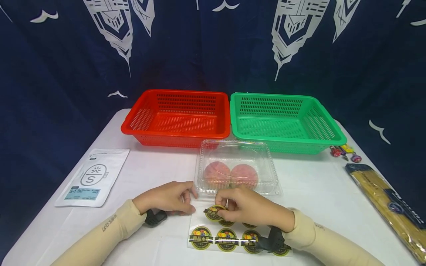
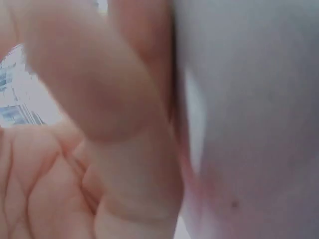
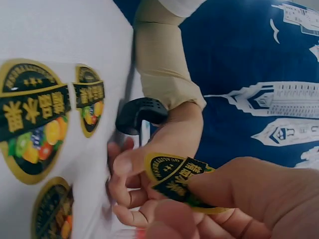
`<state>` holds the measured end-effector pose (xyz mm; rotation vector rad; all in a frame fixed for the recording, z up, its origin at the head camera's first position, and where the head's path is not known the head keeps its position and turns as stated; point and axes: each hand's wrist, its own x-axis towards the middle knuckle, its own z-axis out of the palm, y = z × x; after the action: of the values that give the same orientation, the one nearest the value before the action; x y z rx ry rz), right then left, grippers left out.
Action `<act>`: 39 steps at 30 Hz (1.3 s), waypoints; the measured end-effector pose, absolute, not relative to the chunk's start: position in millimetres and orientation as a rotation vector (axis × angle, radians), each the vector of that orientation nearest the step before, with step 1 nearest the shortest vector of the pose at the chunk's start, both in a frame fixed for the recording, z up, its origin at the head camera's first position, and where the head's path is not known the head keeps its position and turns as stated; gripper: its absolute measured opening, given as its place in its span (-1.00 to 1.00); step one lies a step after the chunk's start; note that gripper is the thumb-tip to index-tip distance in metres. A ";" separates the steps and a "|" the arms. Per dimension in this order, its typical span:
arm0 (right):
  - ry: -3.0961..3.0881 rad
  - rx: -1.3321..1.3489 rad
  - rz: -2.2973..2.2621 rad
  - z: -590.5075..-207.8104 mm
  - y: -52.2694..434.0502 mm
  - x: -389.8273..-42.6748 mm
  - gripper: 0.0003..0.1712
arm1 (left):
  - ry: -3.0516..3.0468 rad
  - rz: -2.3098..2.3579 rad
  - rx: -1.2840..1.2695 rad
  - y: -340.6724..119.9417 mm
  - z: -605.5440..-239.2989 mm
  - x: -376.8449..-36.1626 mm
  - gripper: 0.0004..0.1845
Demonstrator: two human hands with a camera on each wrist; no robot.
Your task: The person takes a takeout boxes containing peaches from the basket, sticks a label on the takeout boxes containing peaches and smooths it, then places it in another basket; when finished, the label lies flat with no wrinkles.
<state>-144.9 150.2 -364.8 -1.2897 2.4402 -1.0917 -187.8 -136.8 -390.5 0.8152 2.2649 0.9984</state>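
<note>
My right hand [image 1: 257,207] pinches a round black-and-gold fruit sticker [image 1: 213,213] between thumb and fingers. In the right wrist view the sticker [image 3: 167,172] is held off the table, its dark banner angled. Below lies the sticker sheet [image 1: 196,221], bearing several matching labels, partly hidden by the right hand and wristband. My left hand [image 1: 169,199] rests on the table by the sheet's left edge, fingers loosely curled with nothing in them. Just beyond the hands stands a closed clear plastic box [image 1: 239,151] with two round pink peach-like things [image 1: 217,173] inside.
Behind the box stand a red basket [image 1: 176,140] and a green basket [image 1: 289,146], side by side. A white coffee pouch [image 1: 94,177] lies at the left. On the right are wrapped lollipops [image 1: 356,158] and a long pack of yellowish sticks [image 1: 382,201].
</note>
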 end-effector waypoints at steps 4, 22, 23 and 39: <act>2.393 -1.248 -1.183 -358.1 153.9 -147.3 -0.83 | 2.321 1.075 0.780 -140.1 -391.8 -195.5 -0.66; 2.214 -1.098 -1.442 -335.8 174.0 -162.8 -0.90 | 2.040 1.702 0.368 -121.4 -396.1 -217.4 -0.18; 2.209 -1.085 -1.445 -334.6 175.7 -165.2 -0.89 | 2.015 1.715 0.371 -120.4 -396.0 -217.8 -0.15; 2.241 -0.675 -1.492 -317.3 197.0 -210.2 -0.63 | 1.860 1.798 0.287 -105.3 -389.1 -226.1 0.01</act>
<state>-210.2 197.0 -317.3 -0.6751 2.2408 -1.4924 -226.1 -105.3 -389.1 0.2871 1.8603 1.7976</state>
